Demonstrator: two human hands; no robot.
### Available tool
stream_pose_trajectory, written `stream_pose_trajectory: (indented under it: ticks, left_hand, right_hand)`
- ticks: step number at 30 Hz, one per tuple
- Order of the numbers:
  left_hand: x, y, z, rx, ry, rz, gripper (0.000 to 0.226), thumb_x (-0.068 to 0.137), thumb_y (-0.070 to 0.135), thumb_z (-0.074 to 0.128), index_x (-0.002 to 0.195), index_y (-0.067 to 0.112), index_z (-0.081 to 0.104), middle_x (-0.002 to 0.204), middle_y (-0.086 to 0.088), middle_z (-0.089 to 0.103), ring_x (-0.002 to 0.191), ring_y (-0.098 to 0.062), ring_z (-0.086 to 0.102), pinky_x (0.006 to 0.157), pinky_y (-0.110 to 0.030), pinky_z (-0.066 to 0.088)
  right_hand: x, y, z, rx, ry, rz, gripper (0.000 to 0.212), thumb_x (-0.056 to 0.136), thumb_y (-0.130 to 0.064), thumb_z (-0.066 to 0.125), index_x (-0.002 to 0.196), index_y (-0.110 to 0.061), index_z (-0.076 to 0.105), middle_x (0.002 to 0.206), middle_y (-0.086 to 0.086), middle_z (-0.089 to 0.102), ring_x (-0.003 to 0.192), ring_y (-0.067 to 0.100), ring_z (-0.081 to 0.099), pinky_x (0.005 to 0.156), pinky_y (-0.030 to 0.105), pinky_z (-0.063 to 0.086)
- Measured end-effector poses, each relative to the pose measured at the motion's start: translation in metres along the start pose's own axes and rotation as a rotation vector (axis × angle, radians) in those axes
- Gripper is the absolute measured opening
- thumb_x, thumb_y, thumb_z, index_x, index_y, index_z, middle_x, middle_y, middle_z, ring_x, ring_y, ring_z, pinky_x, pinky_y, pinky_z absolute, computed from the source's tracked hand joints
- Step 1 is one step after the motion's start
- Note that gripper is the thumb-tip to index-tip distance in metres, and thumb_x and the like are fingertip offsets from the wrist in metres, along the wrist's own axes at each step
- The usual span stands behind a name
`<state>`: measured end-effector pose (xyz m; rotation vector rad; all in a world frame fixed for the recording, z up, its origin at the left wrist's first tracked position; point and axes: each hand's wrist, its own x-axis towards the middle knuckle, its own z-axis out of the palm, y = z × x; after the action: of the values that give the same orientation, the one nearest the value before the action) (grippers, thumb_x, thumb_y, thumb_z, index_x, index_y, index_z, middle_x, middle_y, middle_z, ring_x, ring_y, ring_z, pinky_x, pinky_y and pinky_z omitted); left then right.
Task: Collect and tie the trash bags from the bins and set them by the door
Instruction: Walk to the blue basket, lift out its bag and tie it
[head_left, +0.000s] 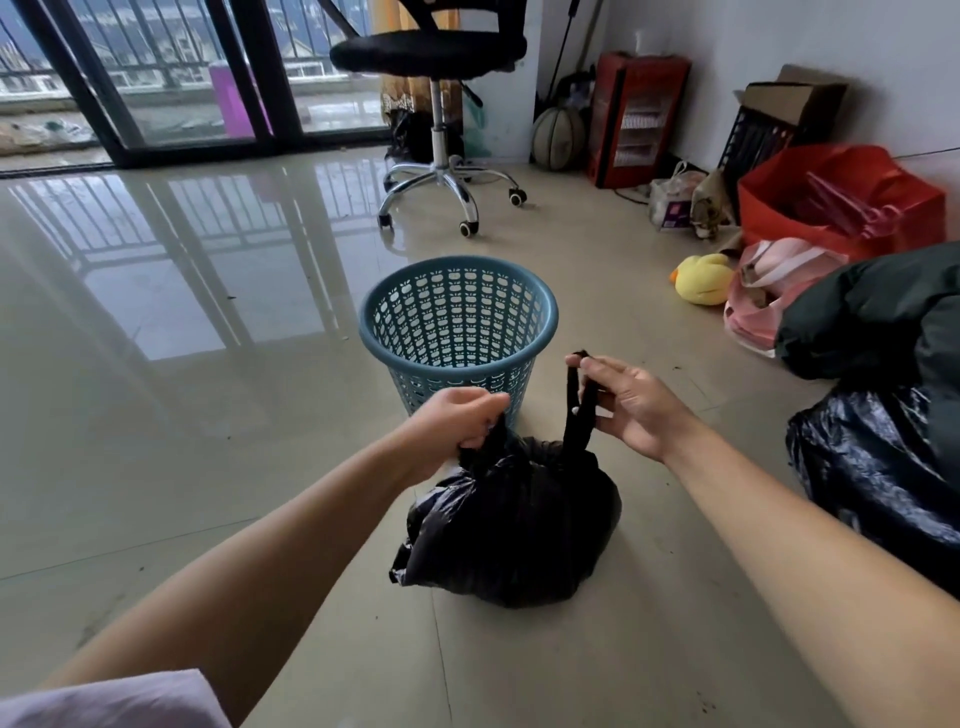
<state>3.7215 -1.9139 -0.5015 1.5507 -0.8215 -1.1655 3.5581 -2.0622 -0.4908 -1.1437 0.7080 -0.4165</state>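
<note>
Black and shiny, the trash bag (511, 525) sits on the tiled floor (208, 467) right in front of me, just this side of the blue bin (457, 332). The bin has holes all over, and I can see no bag in it. So I think this bag is out of the bin and I am at the tying step.

My left hand (457, 426) is curled tight round one bunched ear of the bag, knuckles up. My right hand (631, 402) pinches the other ear, a long thin strip, between thumb and fingers and lifts it up straight. The other fingers of that hand are loose and a bit spread. Both my arms reach out and down, with the bag between them.

Next I think I need to cross the two ears, tuck one under the other and pull hard to make a knot. The plastic is thin and may stretch or rip if I tug too much.

Another black bag (872, 478) lies near on my right, well apart from this one. I cannot tell if it is tied. I cannot see which door the bags should go by.
</note>
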Motion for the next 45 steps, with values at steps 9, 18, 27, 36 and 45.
stream_pose_trajectory:
  ticks: [9, 18, 27, 36, 45]
  left_hand:
    - [0.003, 0.011, 0.020, 0.565, 0.135, 0.273, 0.013, 0.082, 0.007, 0.058, 0.091, 0.014, 0.062, 0.071, 0.007, 0.057, 0.065, -0.011, 0.050, 0.065, -0.026, 0.041]
    - [0.004, 0.005, 0.016, 0.462, -0.319, 0.127, 0.051, 0.077, 0.004, 0.057, 0.126, 0.016, 0.054, 0.129, -0.004, 0.055, 0.116, -0.011, 0.052, 0.103, -0.031, 0.044]
    - [0.020, -0.024, 0.013, -0.070, -0.129, -0.026, 0.019, 0.092, 0.018, 0.059, 0.081, 0.002, 0.056, 0.048, 0.005, 0.046, 0.047, -0.010, 0.042, 0.072, -0.024, 0.052]
    - [0.042, -0.077, 0.012, 0.713, -0.060, -0.027, 0.040, 0.092, 0.041, 0.053, 0.072, 0.007, 0.058, 0.064, -0.004, 0.050, 0.058, -0.014, 0.043, 0.054, -0.028, 0.033]
    - [0.034, -0.076, 0.013, 0.716, -0.048, -0.100, 0.048, 0.093, 0.040, 0.050, 0.073, -0.003, 0.056, 0.064, -0.006, 0.048, 0.058, -0.014, 0.040, 0.055, -0.028, 0.030]
  right_hand:
    - [-0.013, 0.004, 0.031, -0.469, -0.339, 0.043, 0.026, 0.086, -0.032, 0.063, 0.100, -0.010, 0.062, 0.076, 0.000, 0.063, 0.064, 0.006, 0.061, 0.058, 0.015, 0.048]
    - [-0.019, -0.014, 0.036, -0.835, -0.500, -0.013, 0.014, 0.090, -0.016, 0.060, 0.086, -0.002, 0.065, 0.055, 0.004, 0.052, 0.049, 0.011, 0.046, 0.050, 0.017, 0.039]
    - [0.003, 0.022, 0.004, -0.779, -0.235, -0.071, 0.017, 0.092, -0.022, 0.058, 0.079, -0.012, 0.060, 0.049, -0.013, 0.046, 0.044, 0.000, 0.040, 0.047, 0.014, 0.032]
    - [0.019, 0.092, -0.006, -1.264, -0.219, -0.226, 0.023, 0.097, -0.026, 0.047, 0.087, -0.006, 0.056, 0.081, 0.009, 0.059, 0.075, 0.020, 0.051, 0.064, 0.026, 0.030]
    - [0.012, 0.093, -0.001, -1.365, -0.272, -0.127, 0.026, 0.098, -0.035, 0.040, 0.080, -0.016, 0.045, 0.088, 0.015, 0.065, 0.084, 0.033, 0.061, 0.070, 0.039, 0.043]
